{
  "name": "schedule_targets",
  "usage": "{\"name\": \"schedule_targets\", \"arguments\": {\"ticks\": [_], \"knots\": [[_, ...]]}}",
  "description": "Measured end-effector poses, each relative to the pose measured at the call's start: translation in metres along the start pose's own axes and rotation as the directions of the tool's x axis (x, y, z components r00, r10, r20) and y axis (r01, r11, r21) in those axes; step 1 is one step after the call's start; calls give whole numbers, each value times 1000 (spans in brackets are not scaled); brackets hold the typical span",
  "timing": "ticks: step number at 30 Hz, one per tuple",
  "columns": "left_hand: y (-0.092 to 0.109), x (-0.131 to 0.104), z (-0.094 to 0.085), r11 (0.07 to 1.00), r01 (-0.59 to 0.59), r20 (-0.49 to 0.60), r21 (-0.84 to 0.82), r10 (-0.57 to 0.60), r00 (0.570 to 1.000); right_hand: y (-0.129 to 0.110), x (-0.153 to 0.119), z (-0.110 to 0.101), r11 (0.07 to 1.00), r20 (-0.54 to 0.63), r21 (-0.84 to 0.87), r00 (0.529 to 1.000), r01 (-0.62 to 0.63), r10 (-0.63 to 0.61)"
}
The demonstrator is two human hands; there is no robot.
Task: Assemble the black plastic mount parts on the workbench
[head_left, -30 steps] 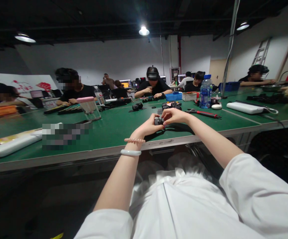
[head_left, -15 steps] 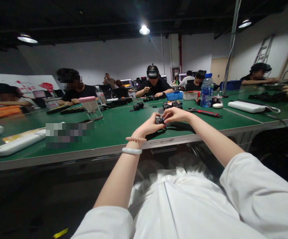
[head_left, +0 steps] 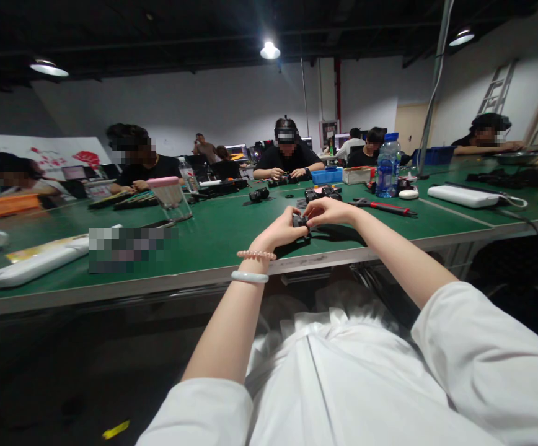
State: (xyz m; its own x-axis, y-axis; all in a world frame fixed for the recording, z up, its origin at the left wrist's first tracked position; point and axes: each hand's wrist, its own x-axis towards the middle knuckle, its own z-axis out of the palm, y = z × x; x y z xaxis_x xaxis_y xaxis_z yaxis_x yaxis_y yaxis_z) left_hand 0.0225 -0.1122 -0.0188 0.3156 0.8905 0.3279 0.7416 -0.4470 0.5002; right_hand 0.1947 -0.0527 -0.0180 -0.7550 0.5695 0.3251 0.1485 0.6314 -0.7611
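Note:
Just above the table's near edge, my left hand point(head_left: 282, 229) is closed around a small dark grey and black part point(head_left: 299, 220), its exact kind too small to make out. From the other side, the bent fingers of my right hand point(head_left: 325, 212) pinch the same part, covering much of it. Behind my right hand lies a black assembly with rounded ends point(head_left: 323, 192). A similar, smaller black piece point(head_left: 259, 195) sits farther left. Between them, a tiny black piece point(head_left: 289, 196) rests on the green table point(head_left: 217, 235).
Right of my hands are red-and-black handled pliers point(head_left: 385, 208), a blue-capped bottle point(head_left: 388, 166) and a white power strip point(head_left: 463, 196). To the left stand a pink-rimmed clear cup point(head_left: 171, 195) and another white strip point(head_left: 36, 265). Several people sit around the table.
Both my hands stay on the dark part, with only slight shifts of the fingers. Across the table, a co-worker's raised hand has come down to the tabletop.

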Motion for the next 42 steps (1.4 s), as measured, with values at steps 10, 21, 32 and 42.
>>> {"name": "schedule_targets", "arguments": {"ticks": [10, 21, 32, 42], "knots": [[-2, 1, 0, 1000, 0, 4, -26, 0, 1000, 0, 0, -3, 998, 34, -30, 998, -54, 55], [-1, 0, -1, 999, -25, 18, -34, 25, 1000, 2, 1, -5, 988, 74, -143, 996, 51, -41], [-1, 1, -1, 996, -69, 39, -52, 71, 997, 6, 1, -6, 989, 56, -134, 997, 54, -47], [1, 1, 1, 996, -56, 19, -67, 57, 998, 4, 0, -5, 992, 48, -121, 999, 19, -13]]}}
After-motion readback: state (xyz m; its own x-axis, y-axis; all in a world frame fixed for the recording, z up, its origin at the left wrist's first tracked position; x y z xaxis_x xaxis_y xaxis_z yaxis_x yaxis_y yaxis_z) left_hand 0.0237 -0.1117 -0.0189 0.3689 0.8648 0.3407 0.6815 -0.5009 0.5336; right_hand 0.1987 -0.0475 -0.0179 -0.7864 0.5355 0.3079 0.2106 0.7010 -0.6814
